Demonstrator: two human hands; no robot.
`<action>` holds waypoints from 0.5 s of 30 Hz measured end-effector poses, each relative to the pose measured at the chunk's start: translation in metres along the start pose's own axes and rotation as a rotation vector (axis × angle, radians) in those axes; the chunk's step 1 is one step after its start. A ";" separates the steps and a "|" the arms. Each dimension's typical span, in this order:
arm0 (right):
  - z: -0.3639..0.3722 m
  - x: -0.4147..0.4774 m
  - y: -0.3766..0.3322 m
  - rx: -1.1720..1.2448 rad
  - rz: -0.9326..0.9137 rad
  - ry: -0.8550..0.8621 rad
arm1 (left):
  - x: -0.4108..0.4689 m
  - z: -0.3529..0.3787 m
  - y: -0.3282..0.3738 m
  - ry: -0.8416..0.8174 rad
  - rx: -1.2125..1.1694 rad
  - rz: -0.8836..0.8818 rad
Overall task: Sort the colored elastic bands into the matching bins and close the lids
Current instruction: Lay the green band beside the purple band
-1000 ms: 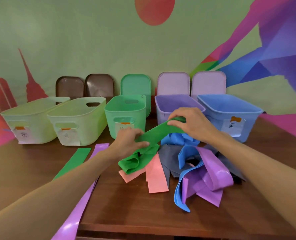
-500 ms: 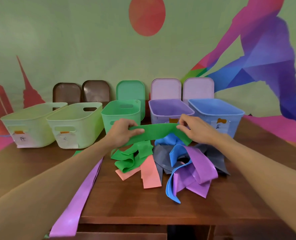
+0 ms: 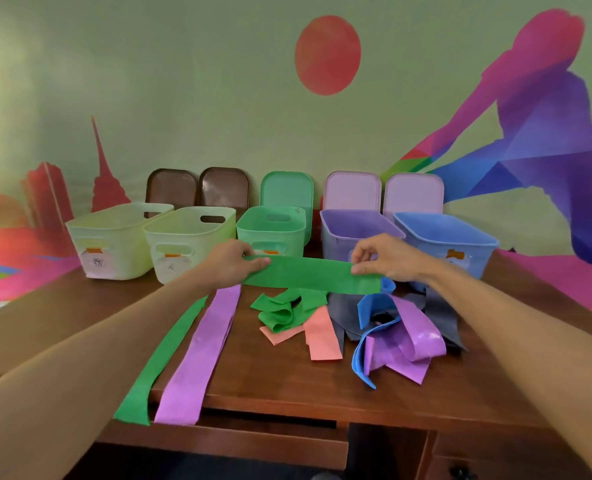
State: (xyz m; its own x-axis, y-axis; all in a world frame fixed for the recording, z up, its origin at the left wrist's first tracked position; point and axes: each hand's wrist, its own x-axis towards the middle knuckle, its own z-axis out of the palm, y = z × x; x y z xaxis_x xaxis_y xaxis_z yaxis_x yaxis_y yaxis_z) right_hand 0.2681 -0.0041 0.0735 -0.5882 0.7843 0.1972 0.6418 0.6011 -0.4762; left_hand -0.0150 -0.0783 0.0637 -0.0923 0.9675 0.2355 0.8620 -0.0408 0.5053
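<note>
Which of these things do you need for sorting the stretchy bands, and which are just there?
Needed: green band, held by left hand and right hand; green bin; green lid; pile of bands; flat green strip; flat purple strip.
Just there: wall painting; table drawer.

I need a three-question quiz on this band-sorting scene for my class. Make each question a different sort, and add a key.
1. True or false: the left hand and the right hand both pinch one green band, each near an end.
2. Seen from the camera, which bin stands just right of the green bin? A purple, B blue, C brown.
3. Fill in: ___ lids stand propped at the back of the table.
Key: 1 true. 2 A, the purple bin. 3 five.
</note>
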 end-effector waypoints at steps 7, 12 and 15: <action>0.023 0.011 -0.050 0.025 0.037 -0.163 | -0.041 -0.038 -0.041 0.014 -0.007 -0.118; 0.050 0.037 -0.082 -0.015 0.081 -0.043 | -0.075 -0.066 -0.076 -0.043 -0.048 -0.164; 0.070 0.054 -0.098 -0.086 0.031 0.031 | -0.098 -0.080 -0.094 -0.123 -0.075 -0.173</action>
State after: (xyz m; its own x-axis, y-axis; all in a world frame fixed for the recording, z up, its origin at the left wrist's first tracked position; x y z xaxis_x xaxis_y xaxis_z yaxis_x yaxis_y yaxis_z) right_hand 0.1392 -0.0315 0.0709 -0.5531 0.8061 0.2106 0.6999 0.5866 -0.4074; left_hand -0.1267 -0.1892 0.0601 -0.1701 0.9847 0.0390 0.7989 0.1147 0.5905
